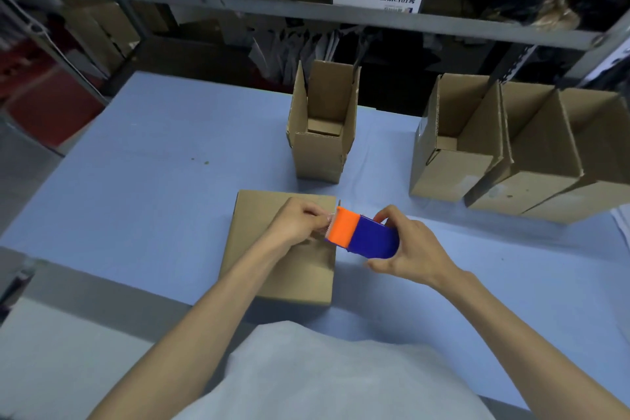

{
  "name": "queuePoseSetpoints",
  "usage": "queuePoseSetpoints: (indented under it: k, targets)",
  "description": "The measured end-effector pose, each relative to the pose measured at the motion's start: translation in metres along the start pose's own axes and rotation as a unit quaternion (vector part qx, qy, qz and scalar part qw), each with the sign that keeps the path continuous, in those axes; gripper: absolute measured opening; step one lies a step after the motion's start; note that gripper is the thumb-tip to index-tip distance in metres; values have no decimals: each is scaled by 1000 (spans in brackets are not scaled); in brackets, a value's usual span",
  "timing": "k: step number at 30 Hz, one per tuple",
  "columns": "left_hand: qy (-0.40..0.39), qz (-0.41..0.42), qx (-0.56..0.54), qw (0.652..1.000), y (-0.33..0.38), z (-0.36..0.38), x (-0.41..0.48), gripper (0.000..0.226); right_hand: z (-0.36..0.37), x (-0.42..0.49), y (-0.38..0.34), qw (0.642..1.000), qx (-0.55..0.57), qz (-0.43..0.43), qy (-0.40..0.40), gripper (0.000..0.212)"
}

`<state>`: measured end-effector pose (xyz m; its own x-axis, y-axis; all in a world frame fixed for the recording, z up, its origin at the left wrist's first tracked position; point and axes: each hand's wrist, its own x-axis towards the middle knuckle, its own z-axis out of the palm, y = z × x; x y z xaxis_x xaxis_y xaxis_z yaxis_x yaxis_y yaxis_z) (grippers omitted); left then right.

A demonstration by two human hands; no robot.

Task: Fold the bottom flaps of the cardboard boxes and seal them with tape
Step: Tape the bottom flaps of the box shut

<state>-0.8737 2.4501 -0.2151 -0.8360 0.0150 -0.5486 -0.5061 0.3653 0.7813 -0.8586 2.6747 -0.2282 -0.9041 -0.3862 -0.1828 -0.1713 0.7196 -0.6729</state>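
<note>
Right hand (pixel 405 249) clamps the tape dispenser (pixel 361 232) at the right edge of the near box (pixel 272 269), left hand (pixel 300 220) pinches the tape end at its orange mouth, and the box's upturned face runs leftward, so that's likely the pull.

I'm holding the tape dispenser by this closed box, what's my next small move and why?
Probably draw the tape end out a little with the left hand and press it onto the closed box. That hand pinches it at the tape dispenser's orange mouth, the right hand grips the blue body, and no tape is visible on the box yet.
</note>
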Motion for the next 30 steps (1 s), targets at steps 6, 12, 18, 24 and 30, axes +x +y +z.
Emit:
queuePoseSetpoints:
  k: [6,12,18,24,30]
  targets:
    - [60,-9,-42,997,-4,11,-4,13,-2,-2,1,996,-26,-33,81,48]
    - [33,-23,-53,998,-2,12,-8,12,-7,-2,-1,994,-69,-37,71,59]
    - [71,-16,-25,997,-6,10,-6,15,-14,-1,0,994,-60,-76,59,60]
    - [153,-7,72,986,-15,11,-7,16,-15,0,4,987,-99,-125,26,57]
    - [170,-11,123,978,-34,-19,-14,26,-28,-25,35,985,-142,-88,46,57]
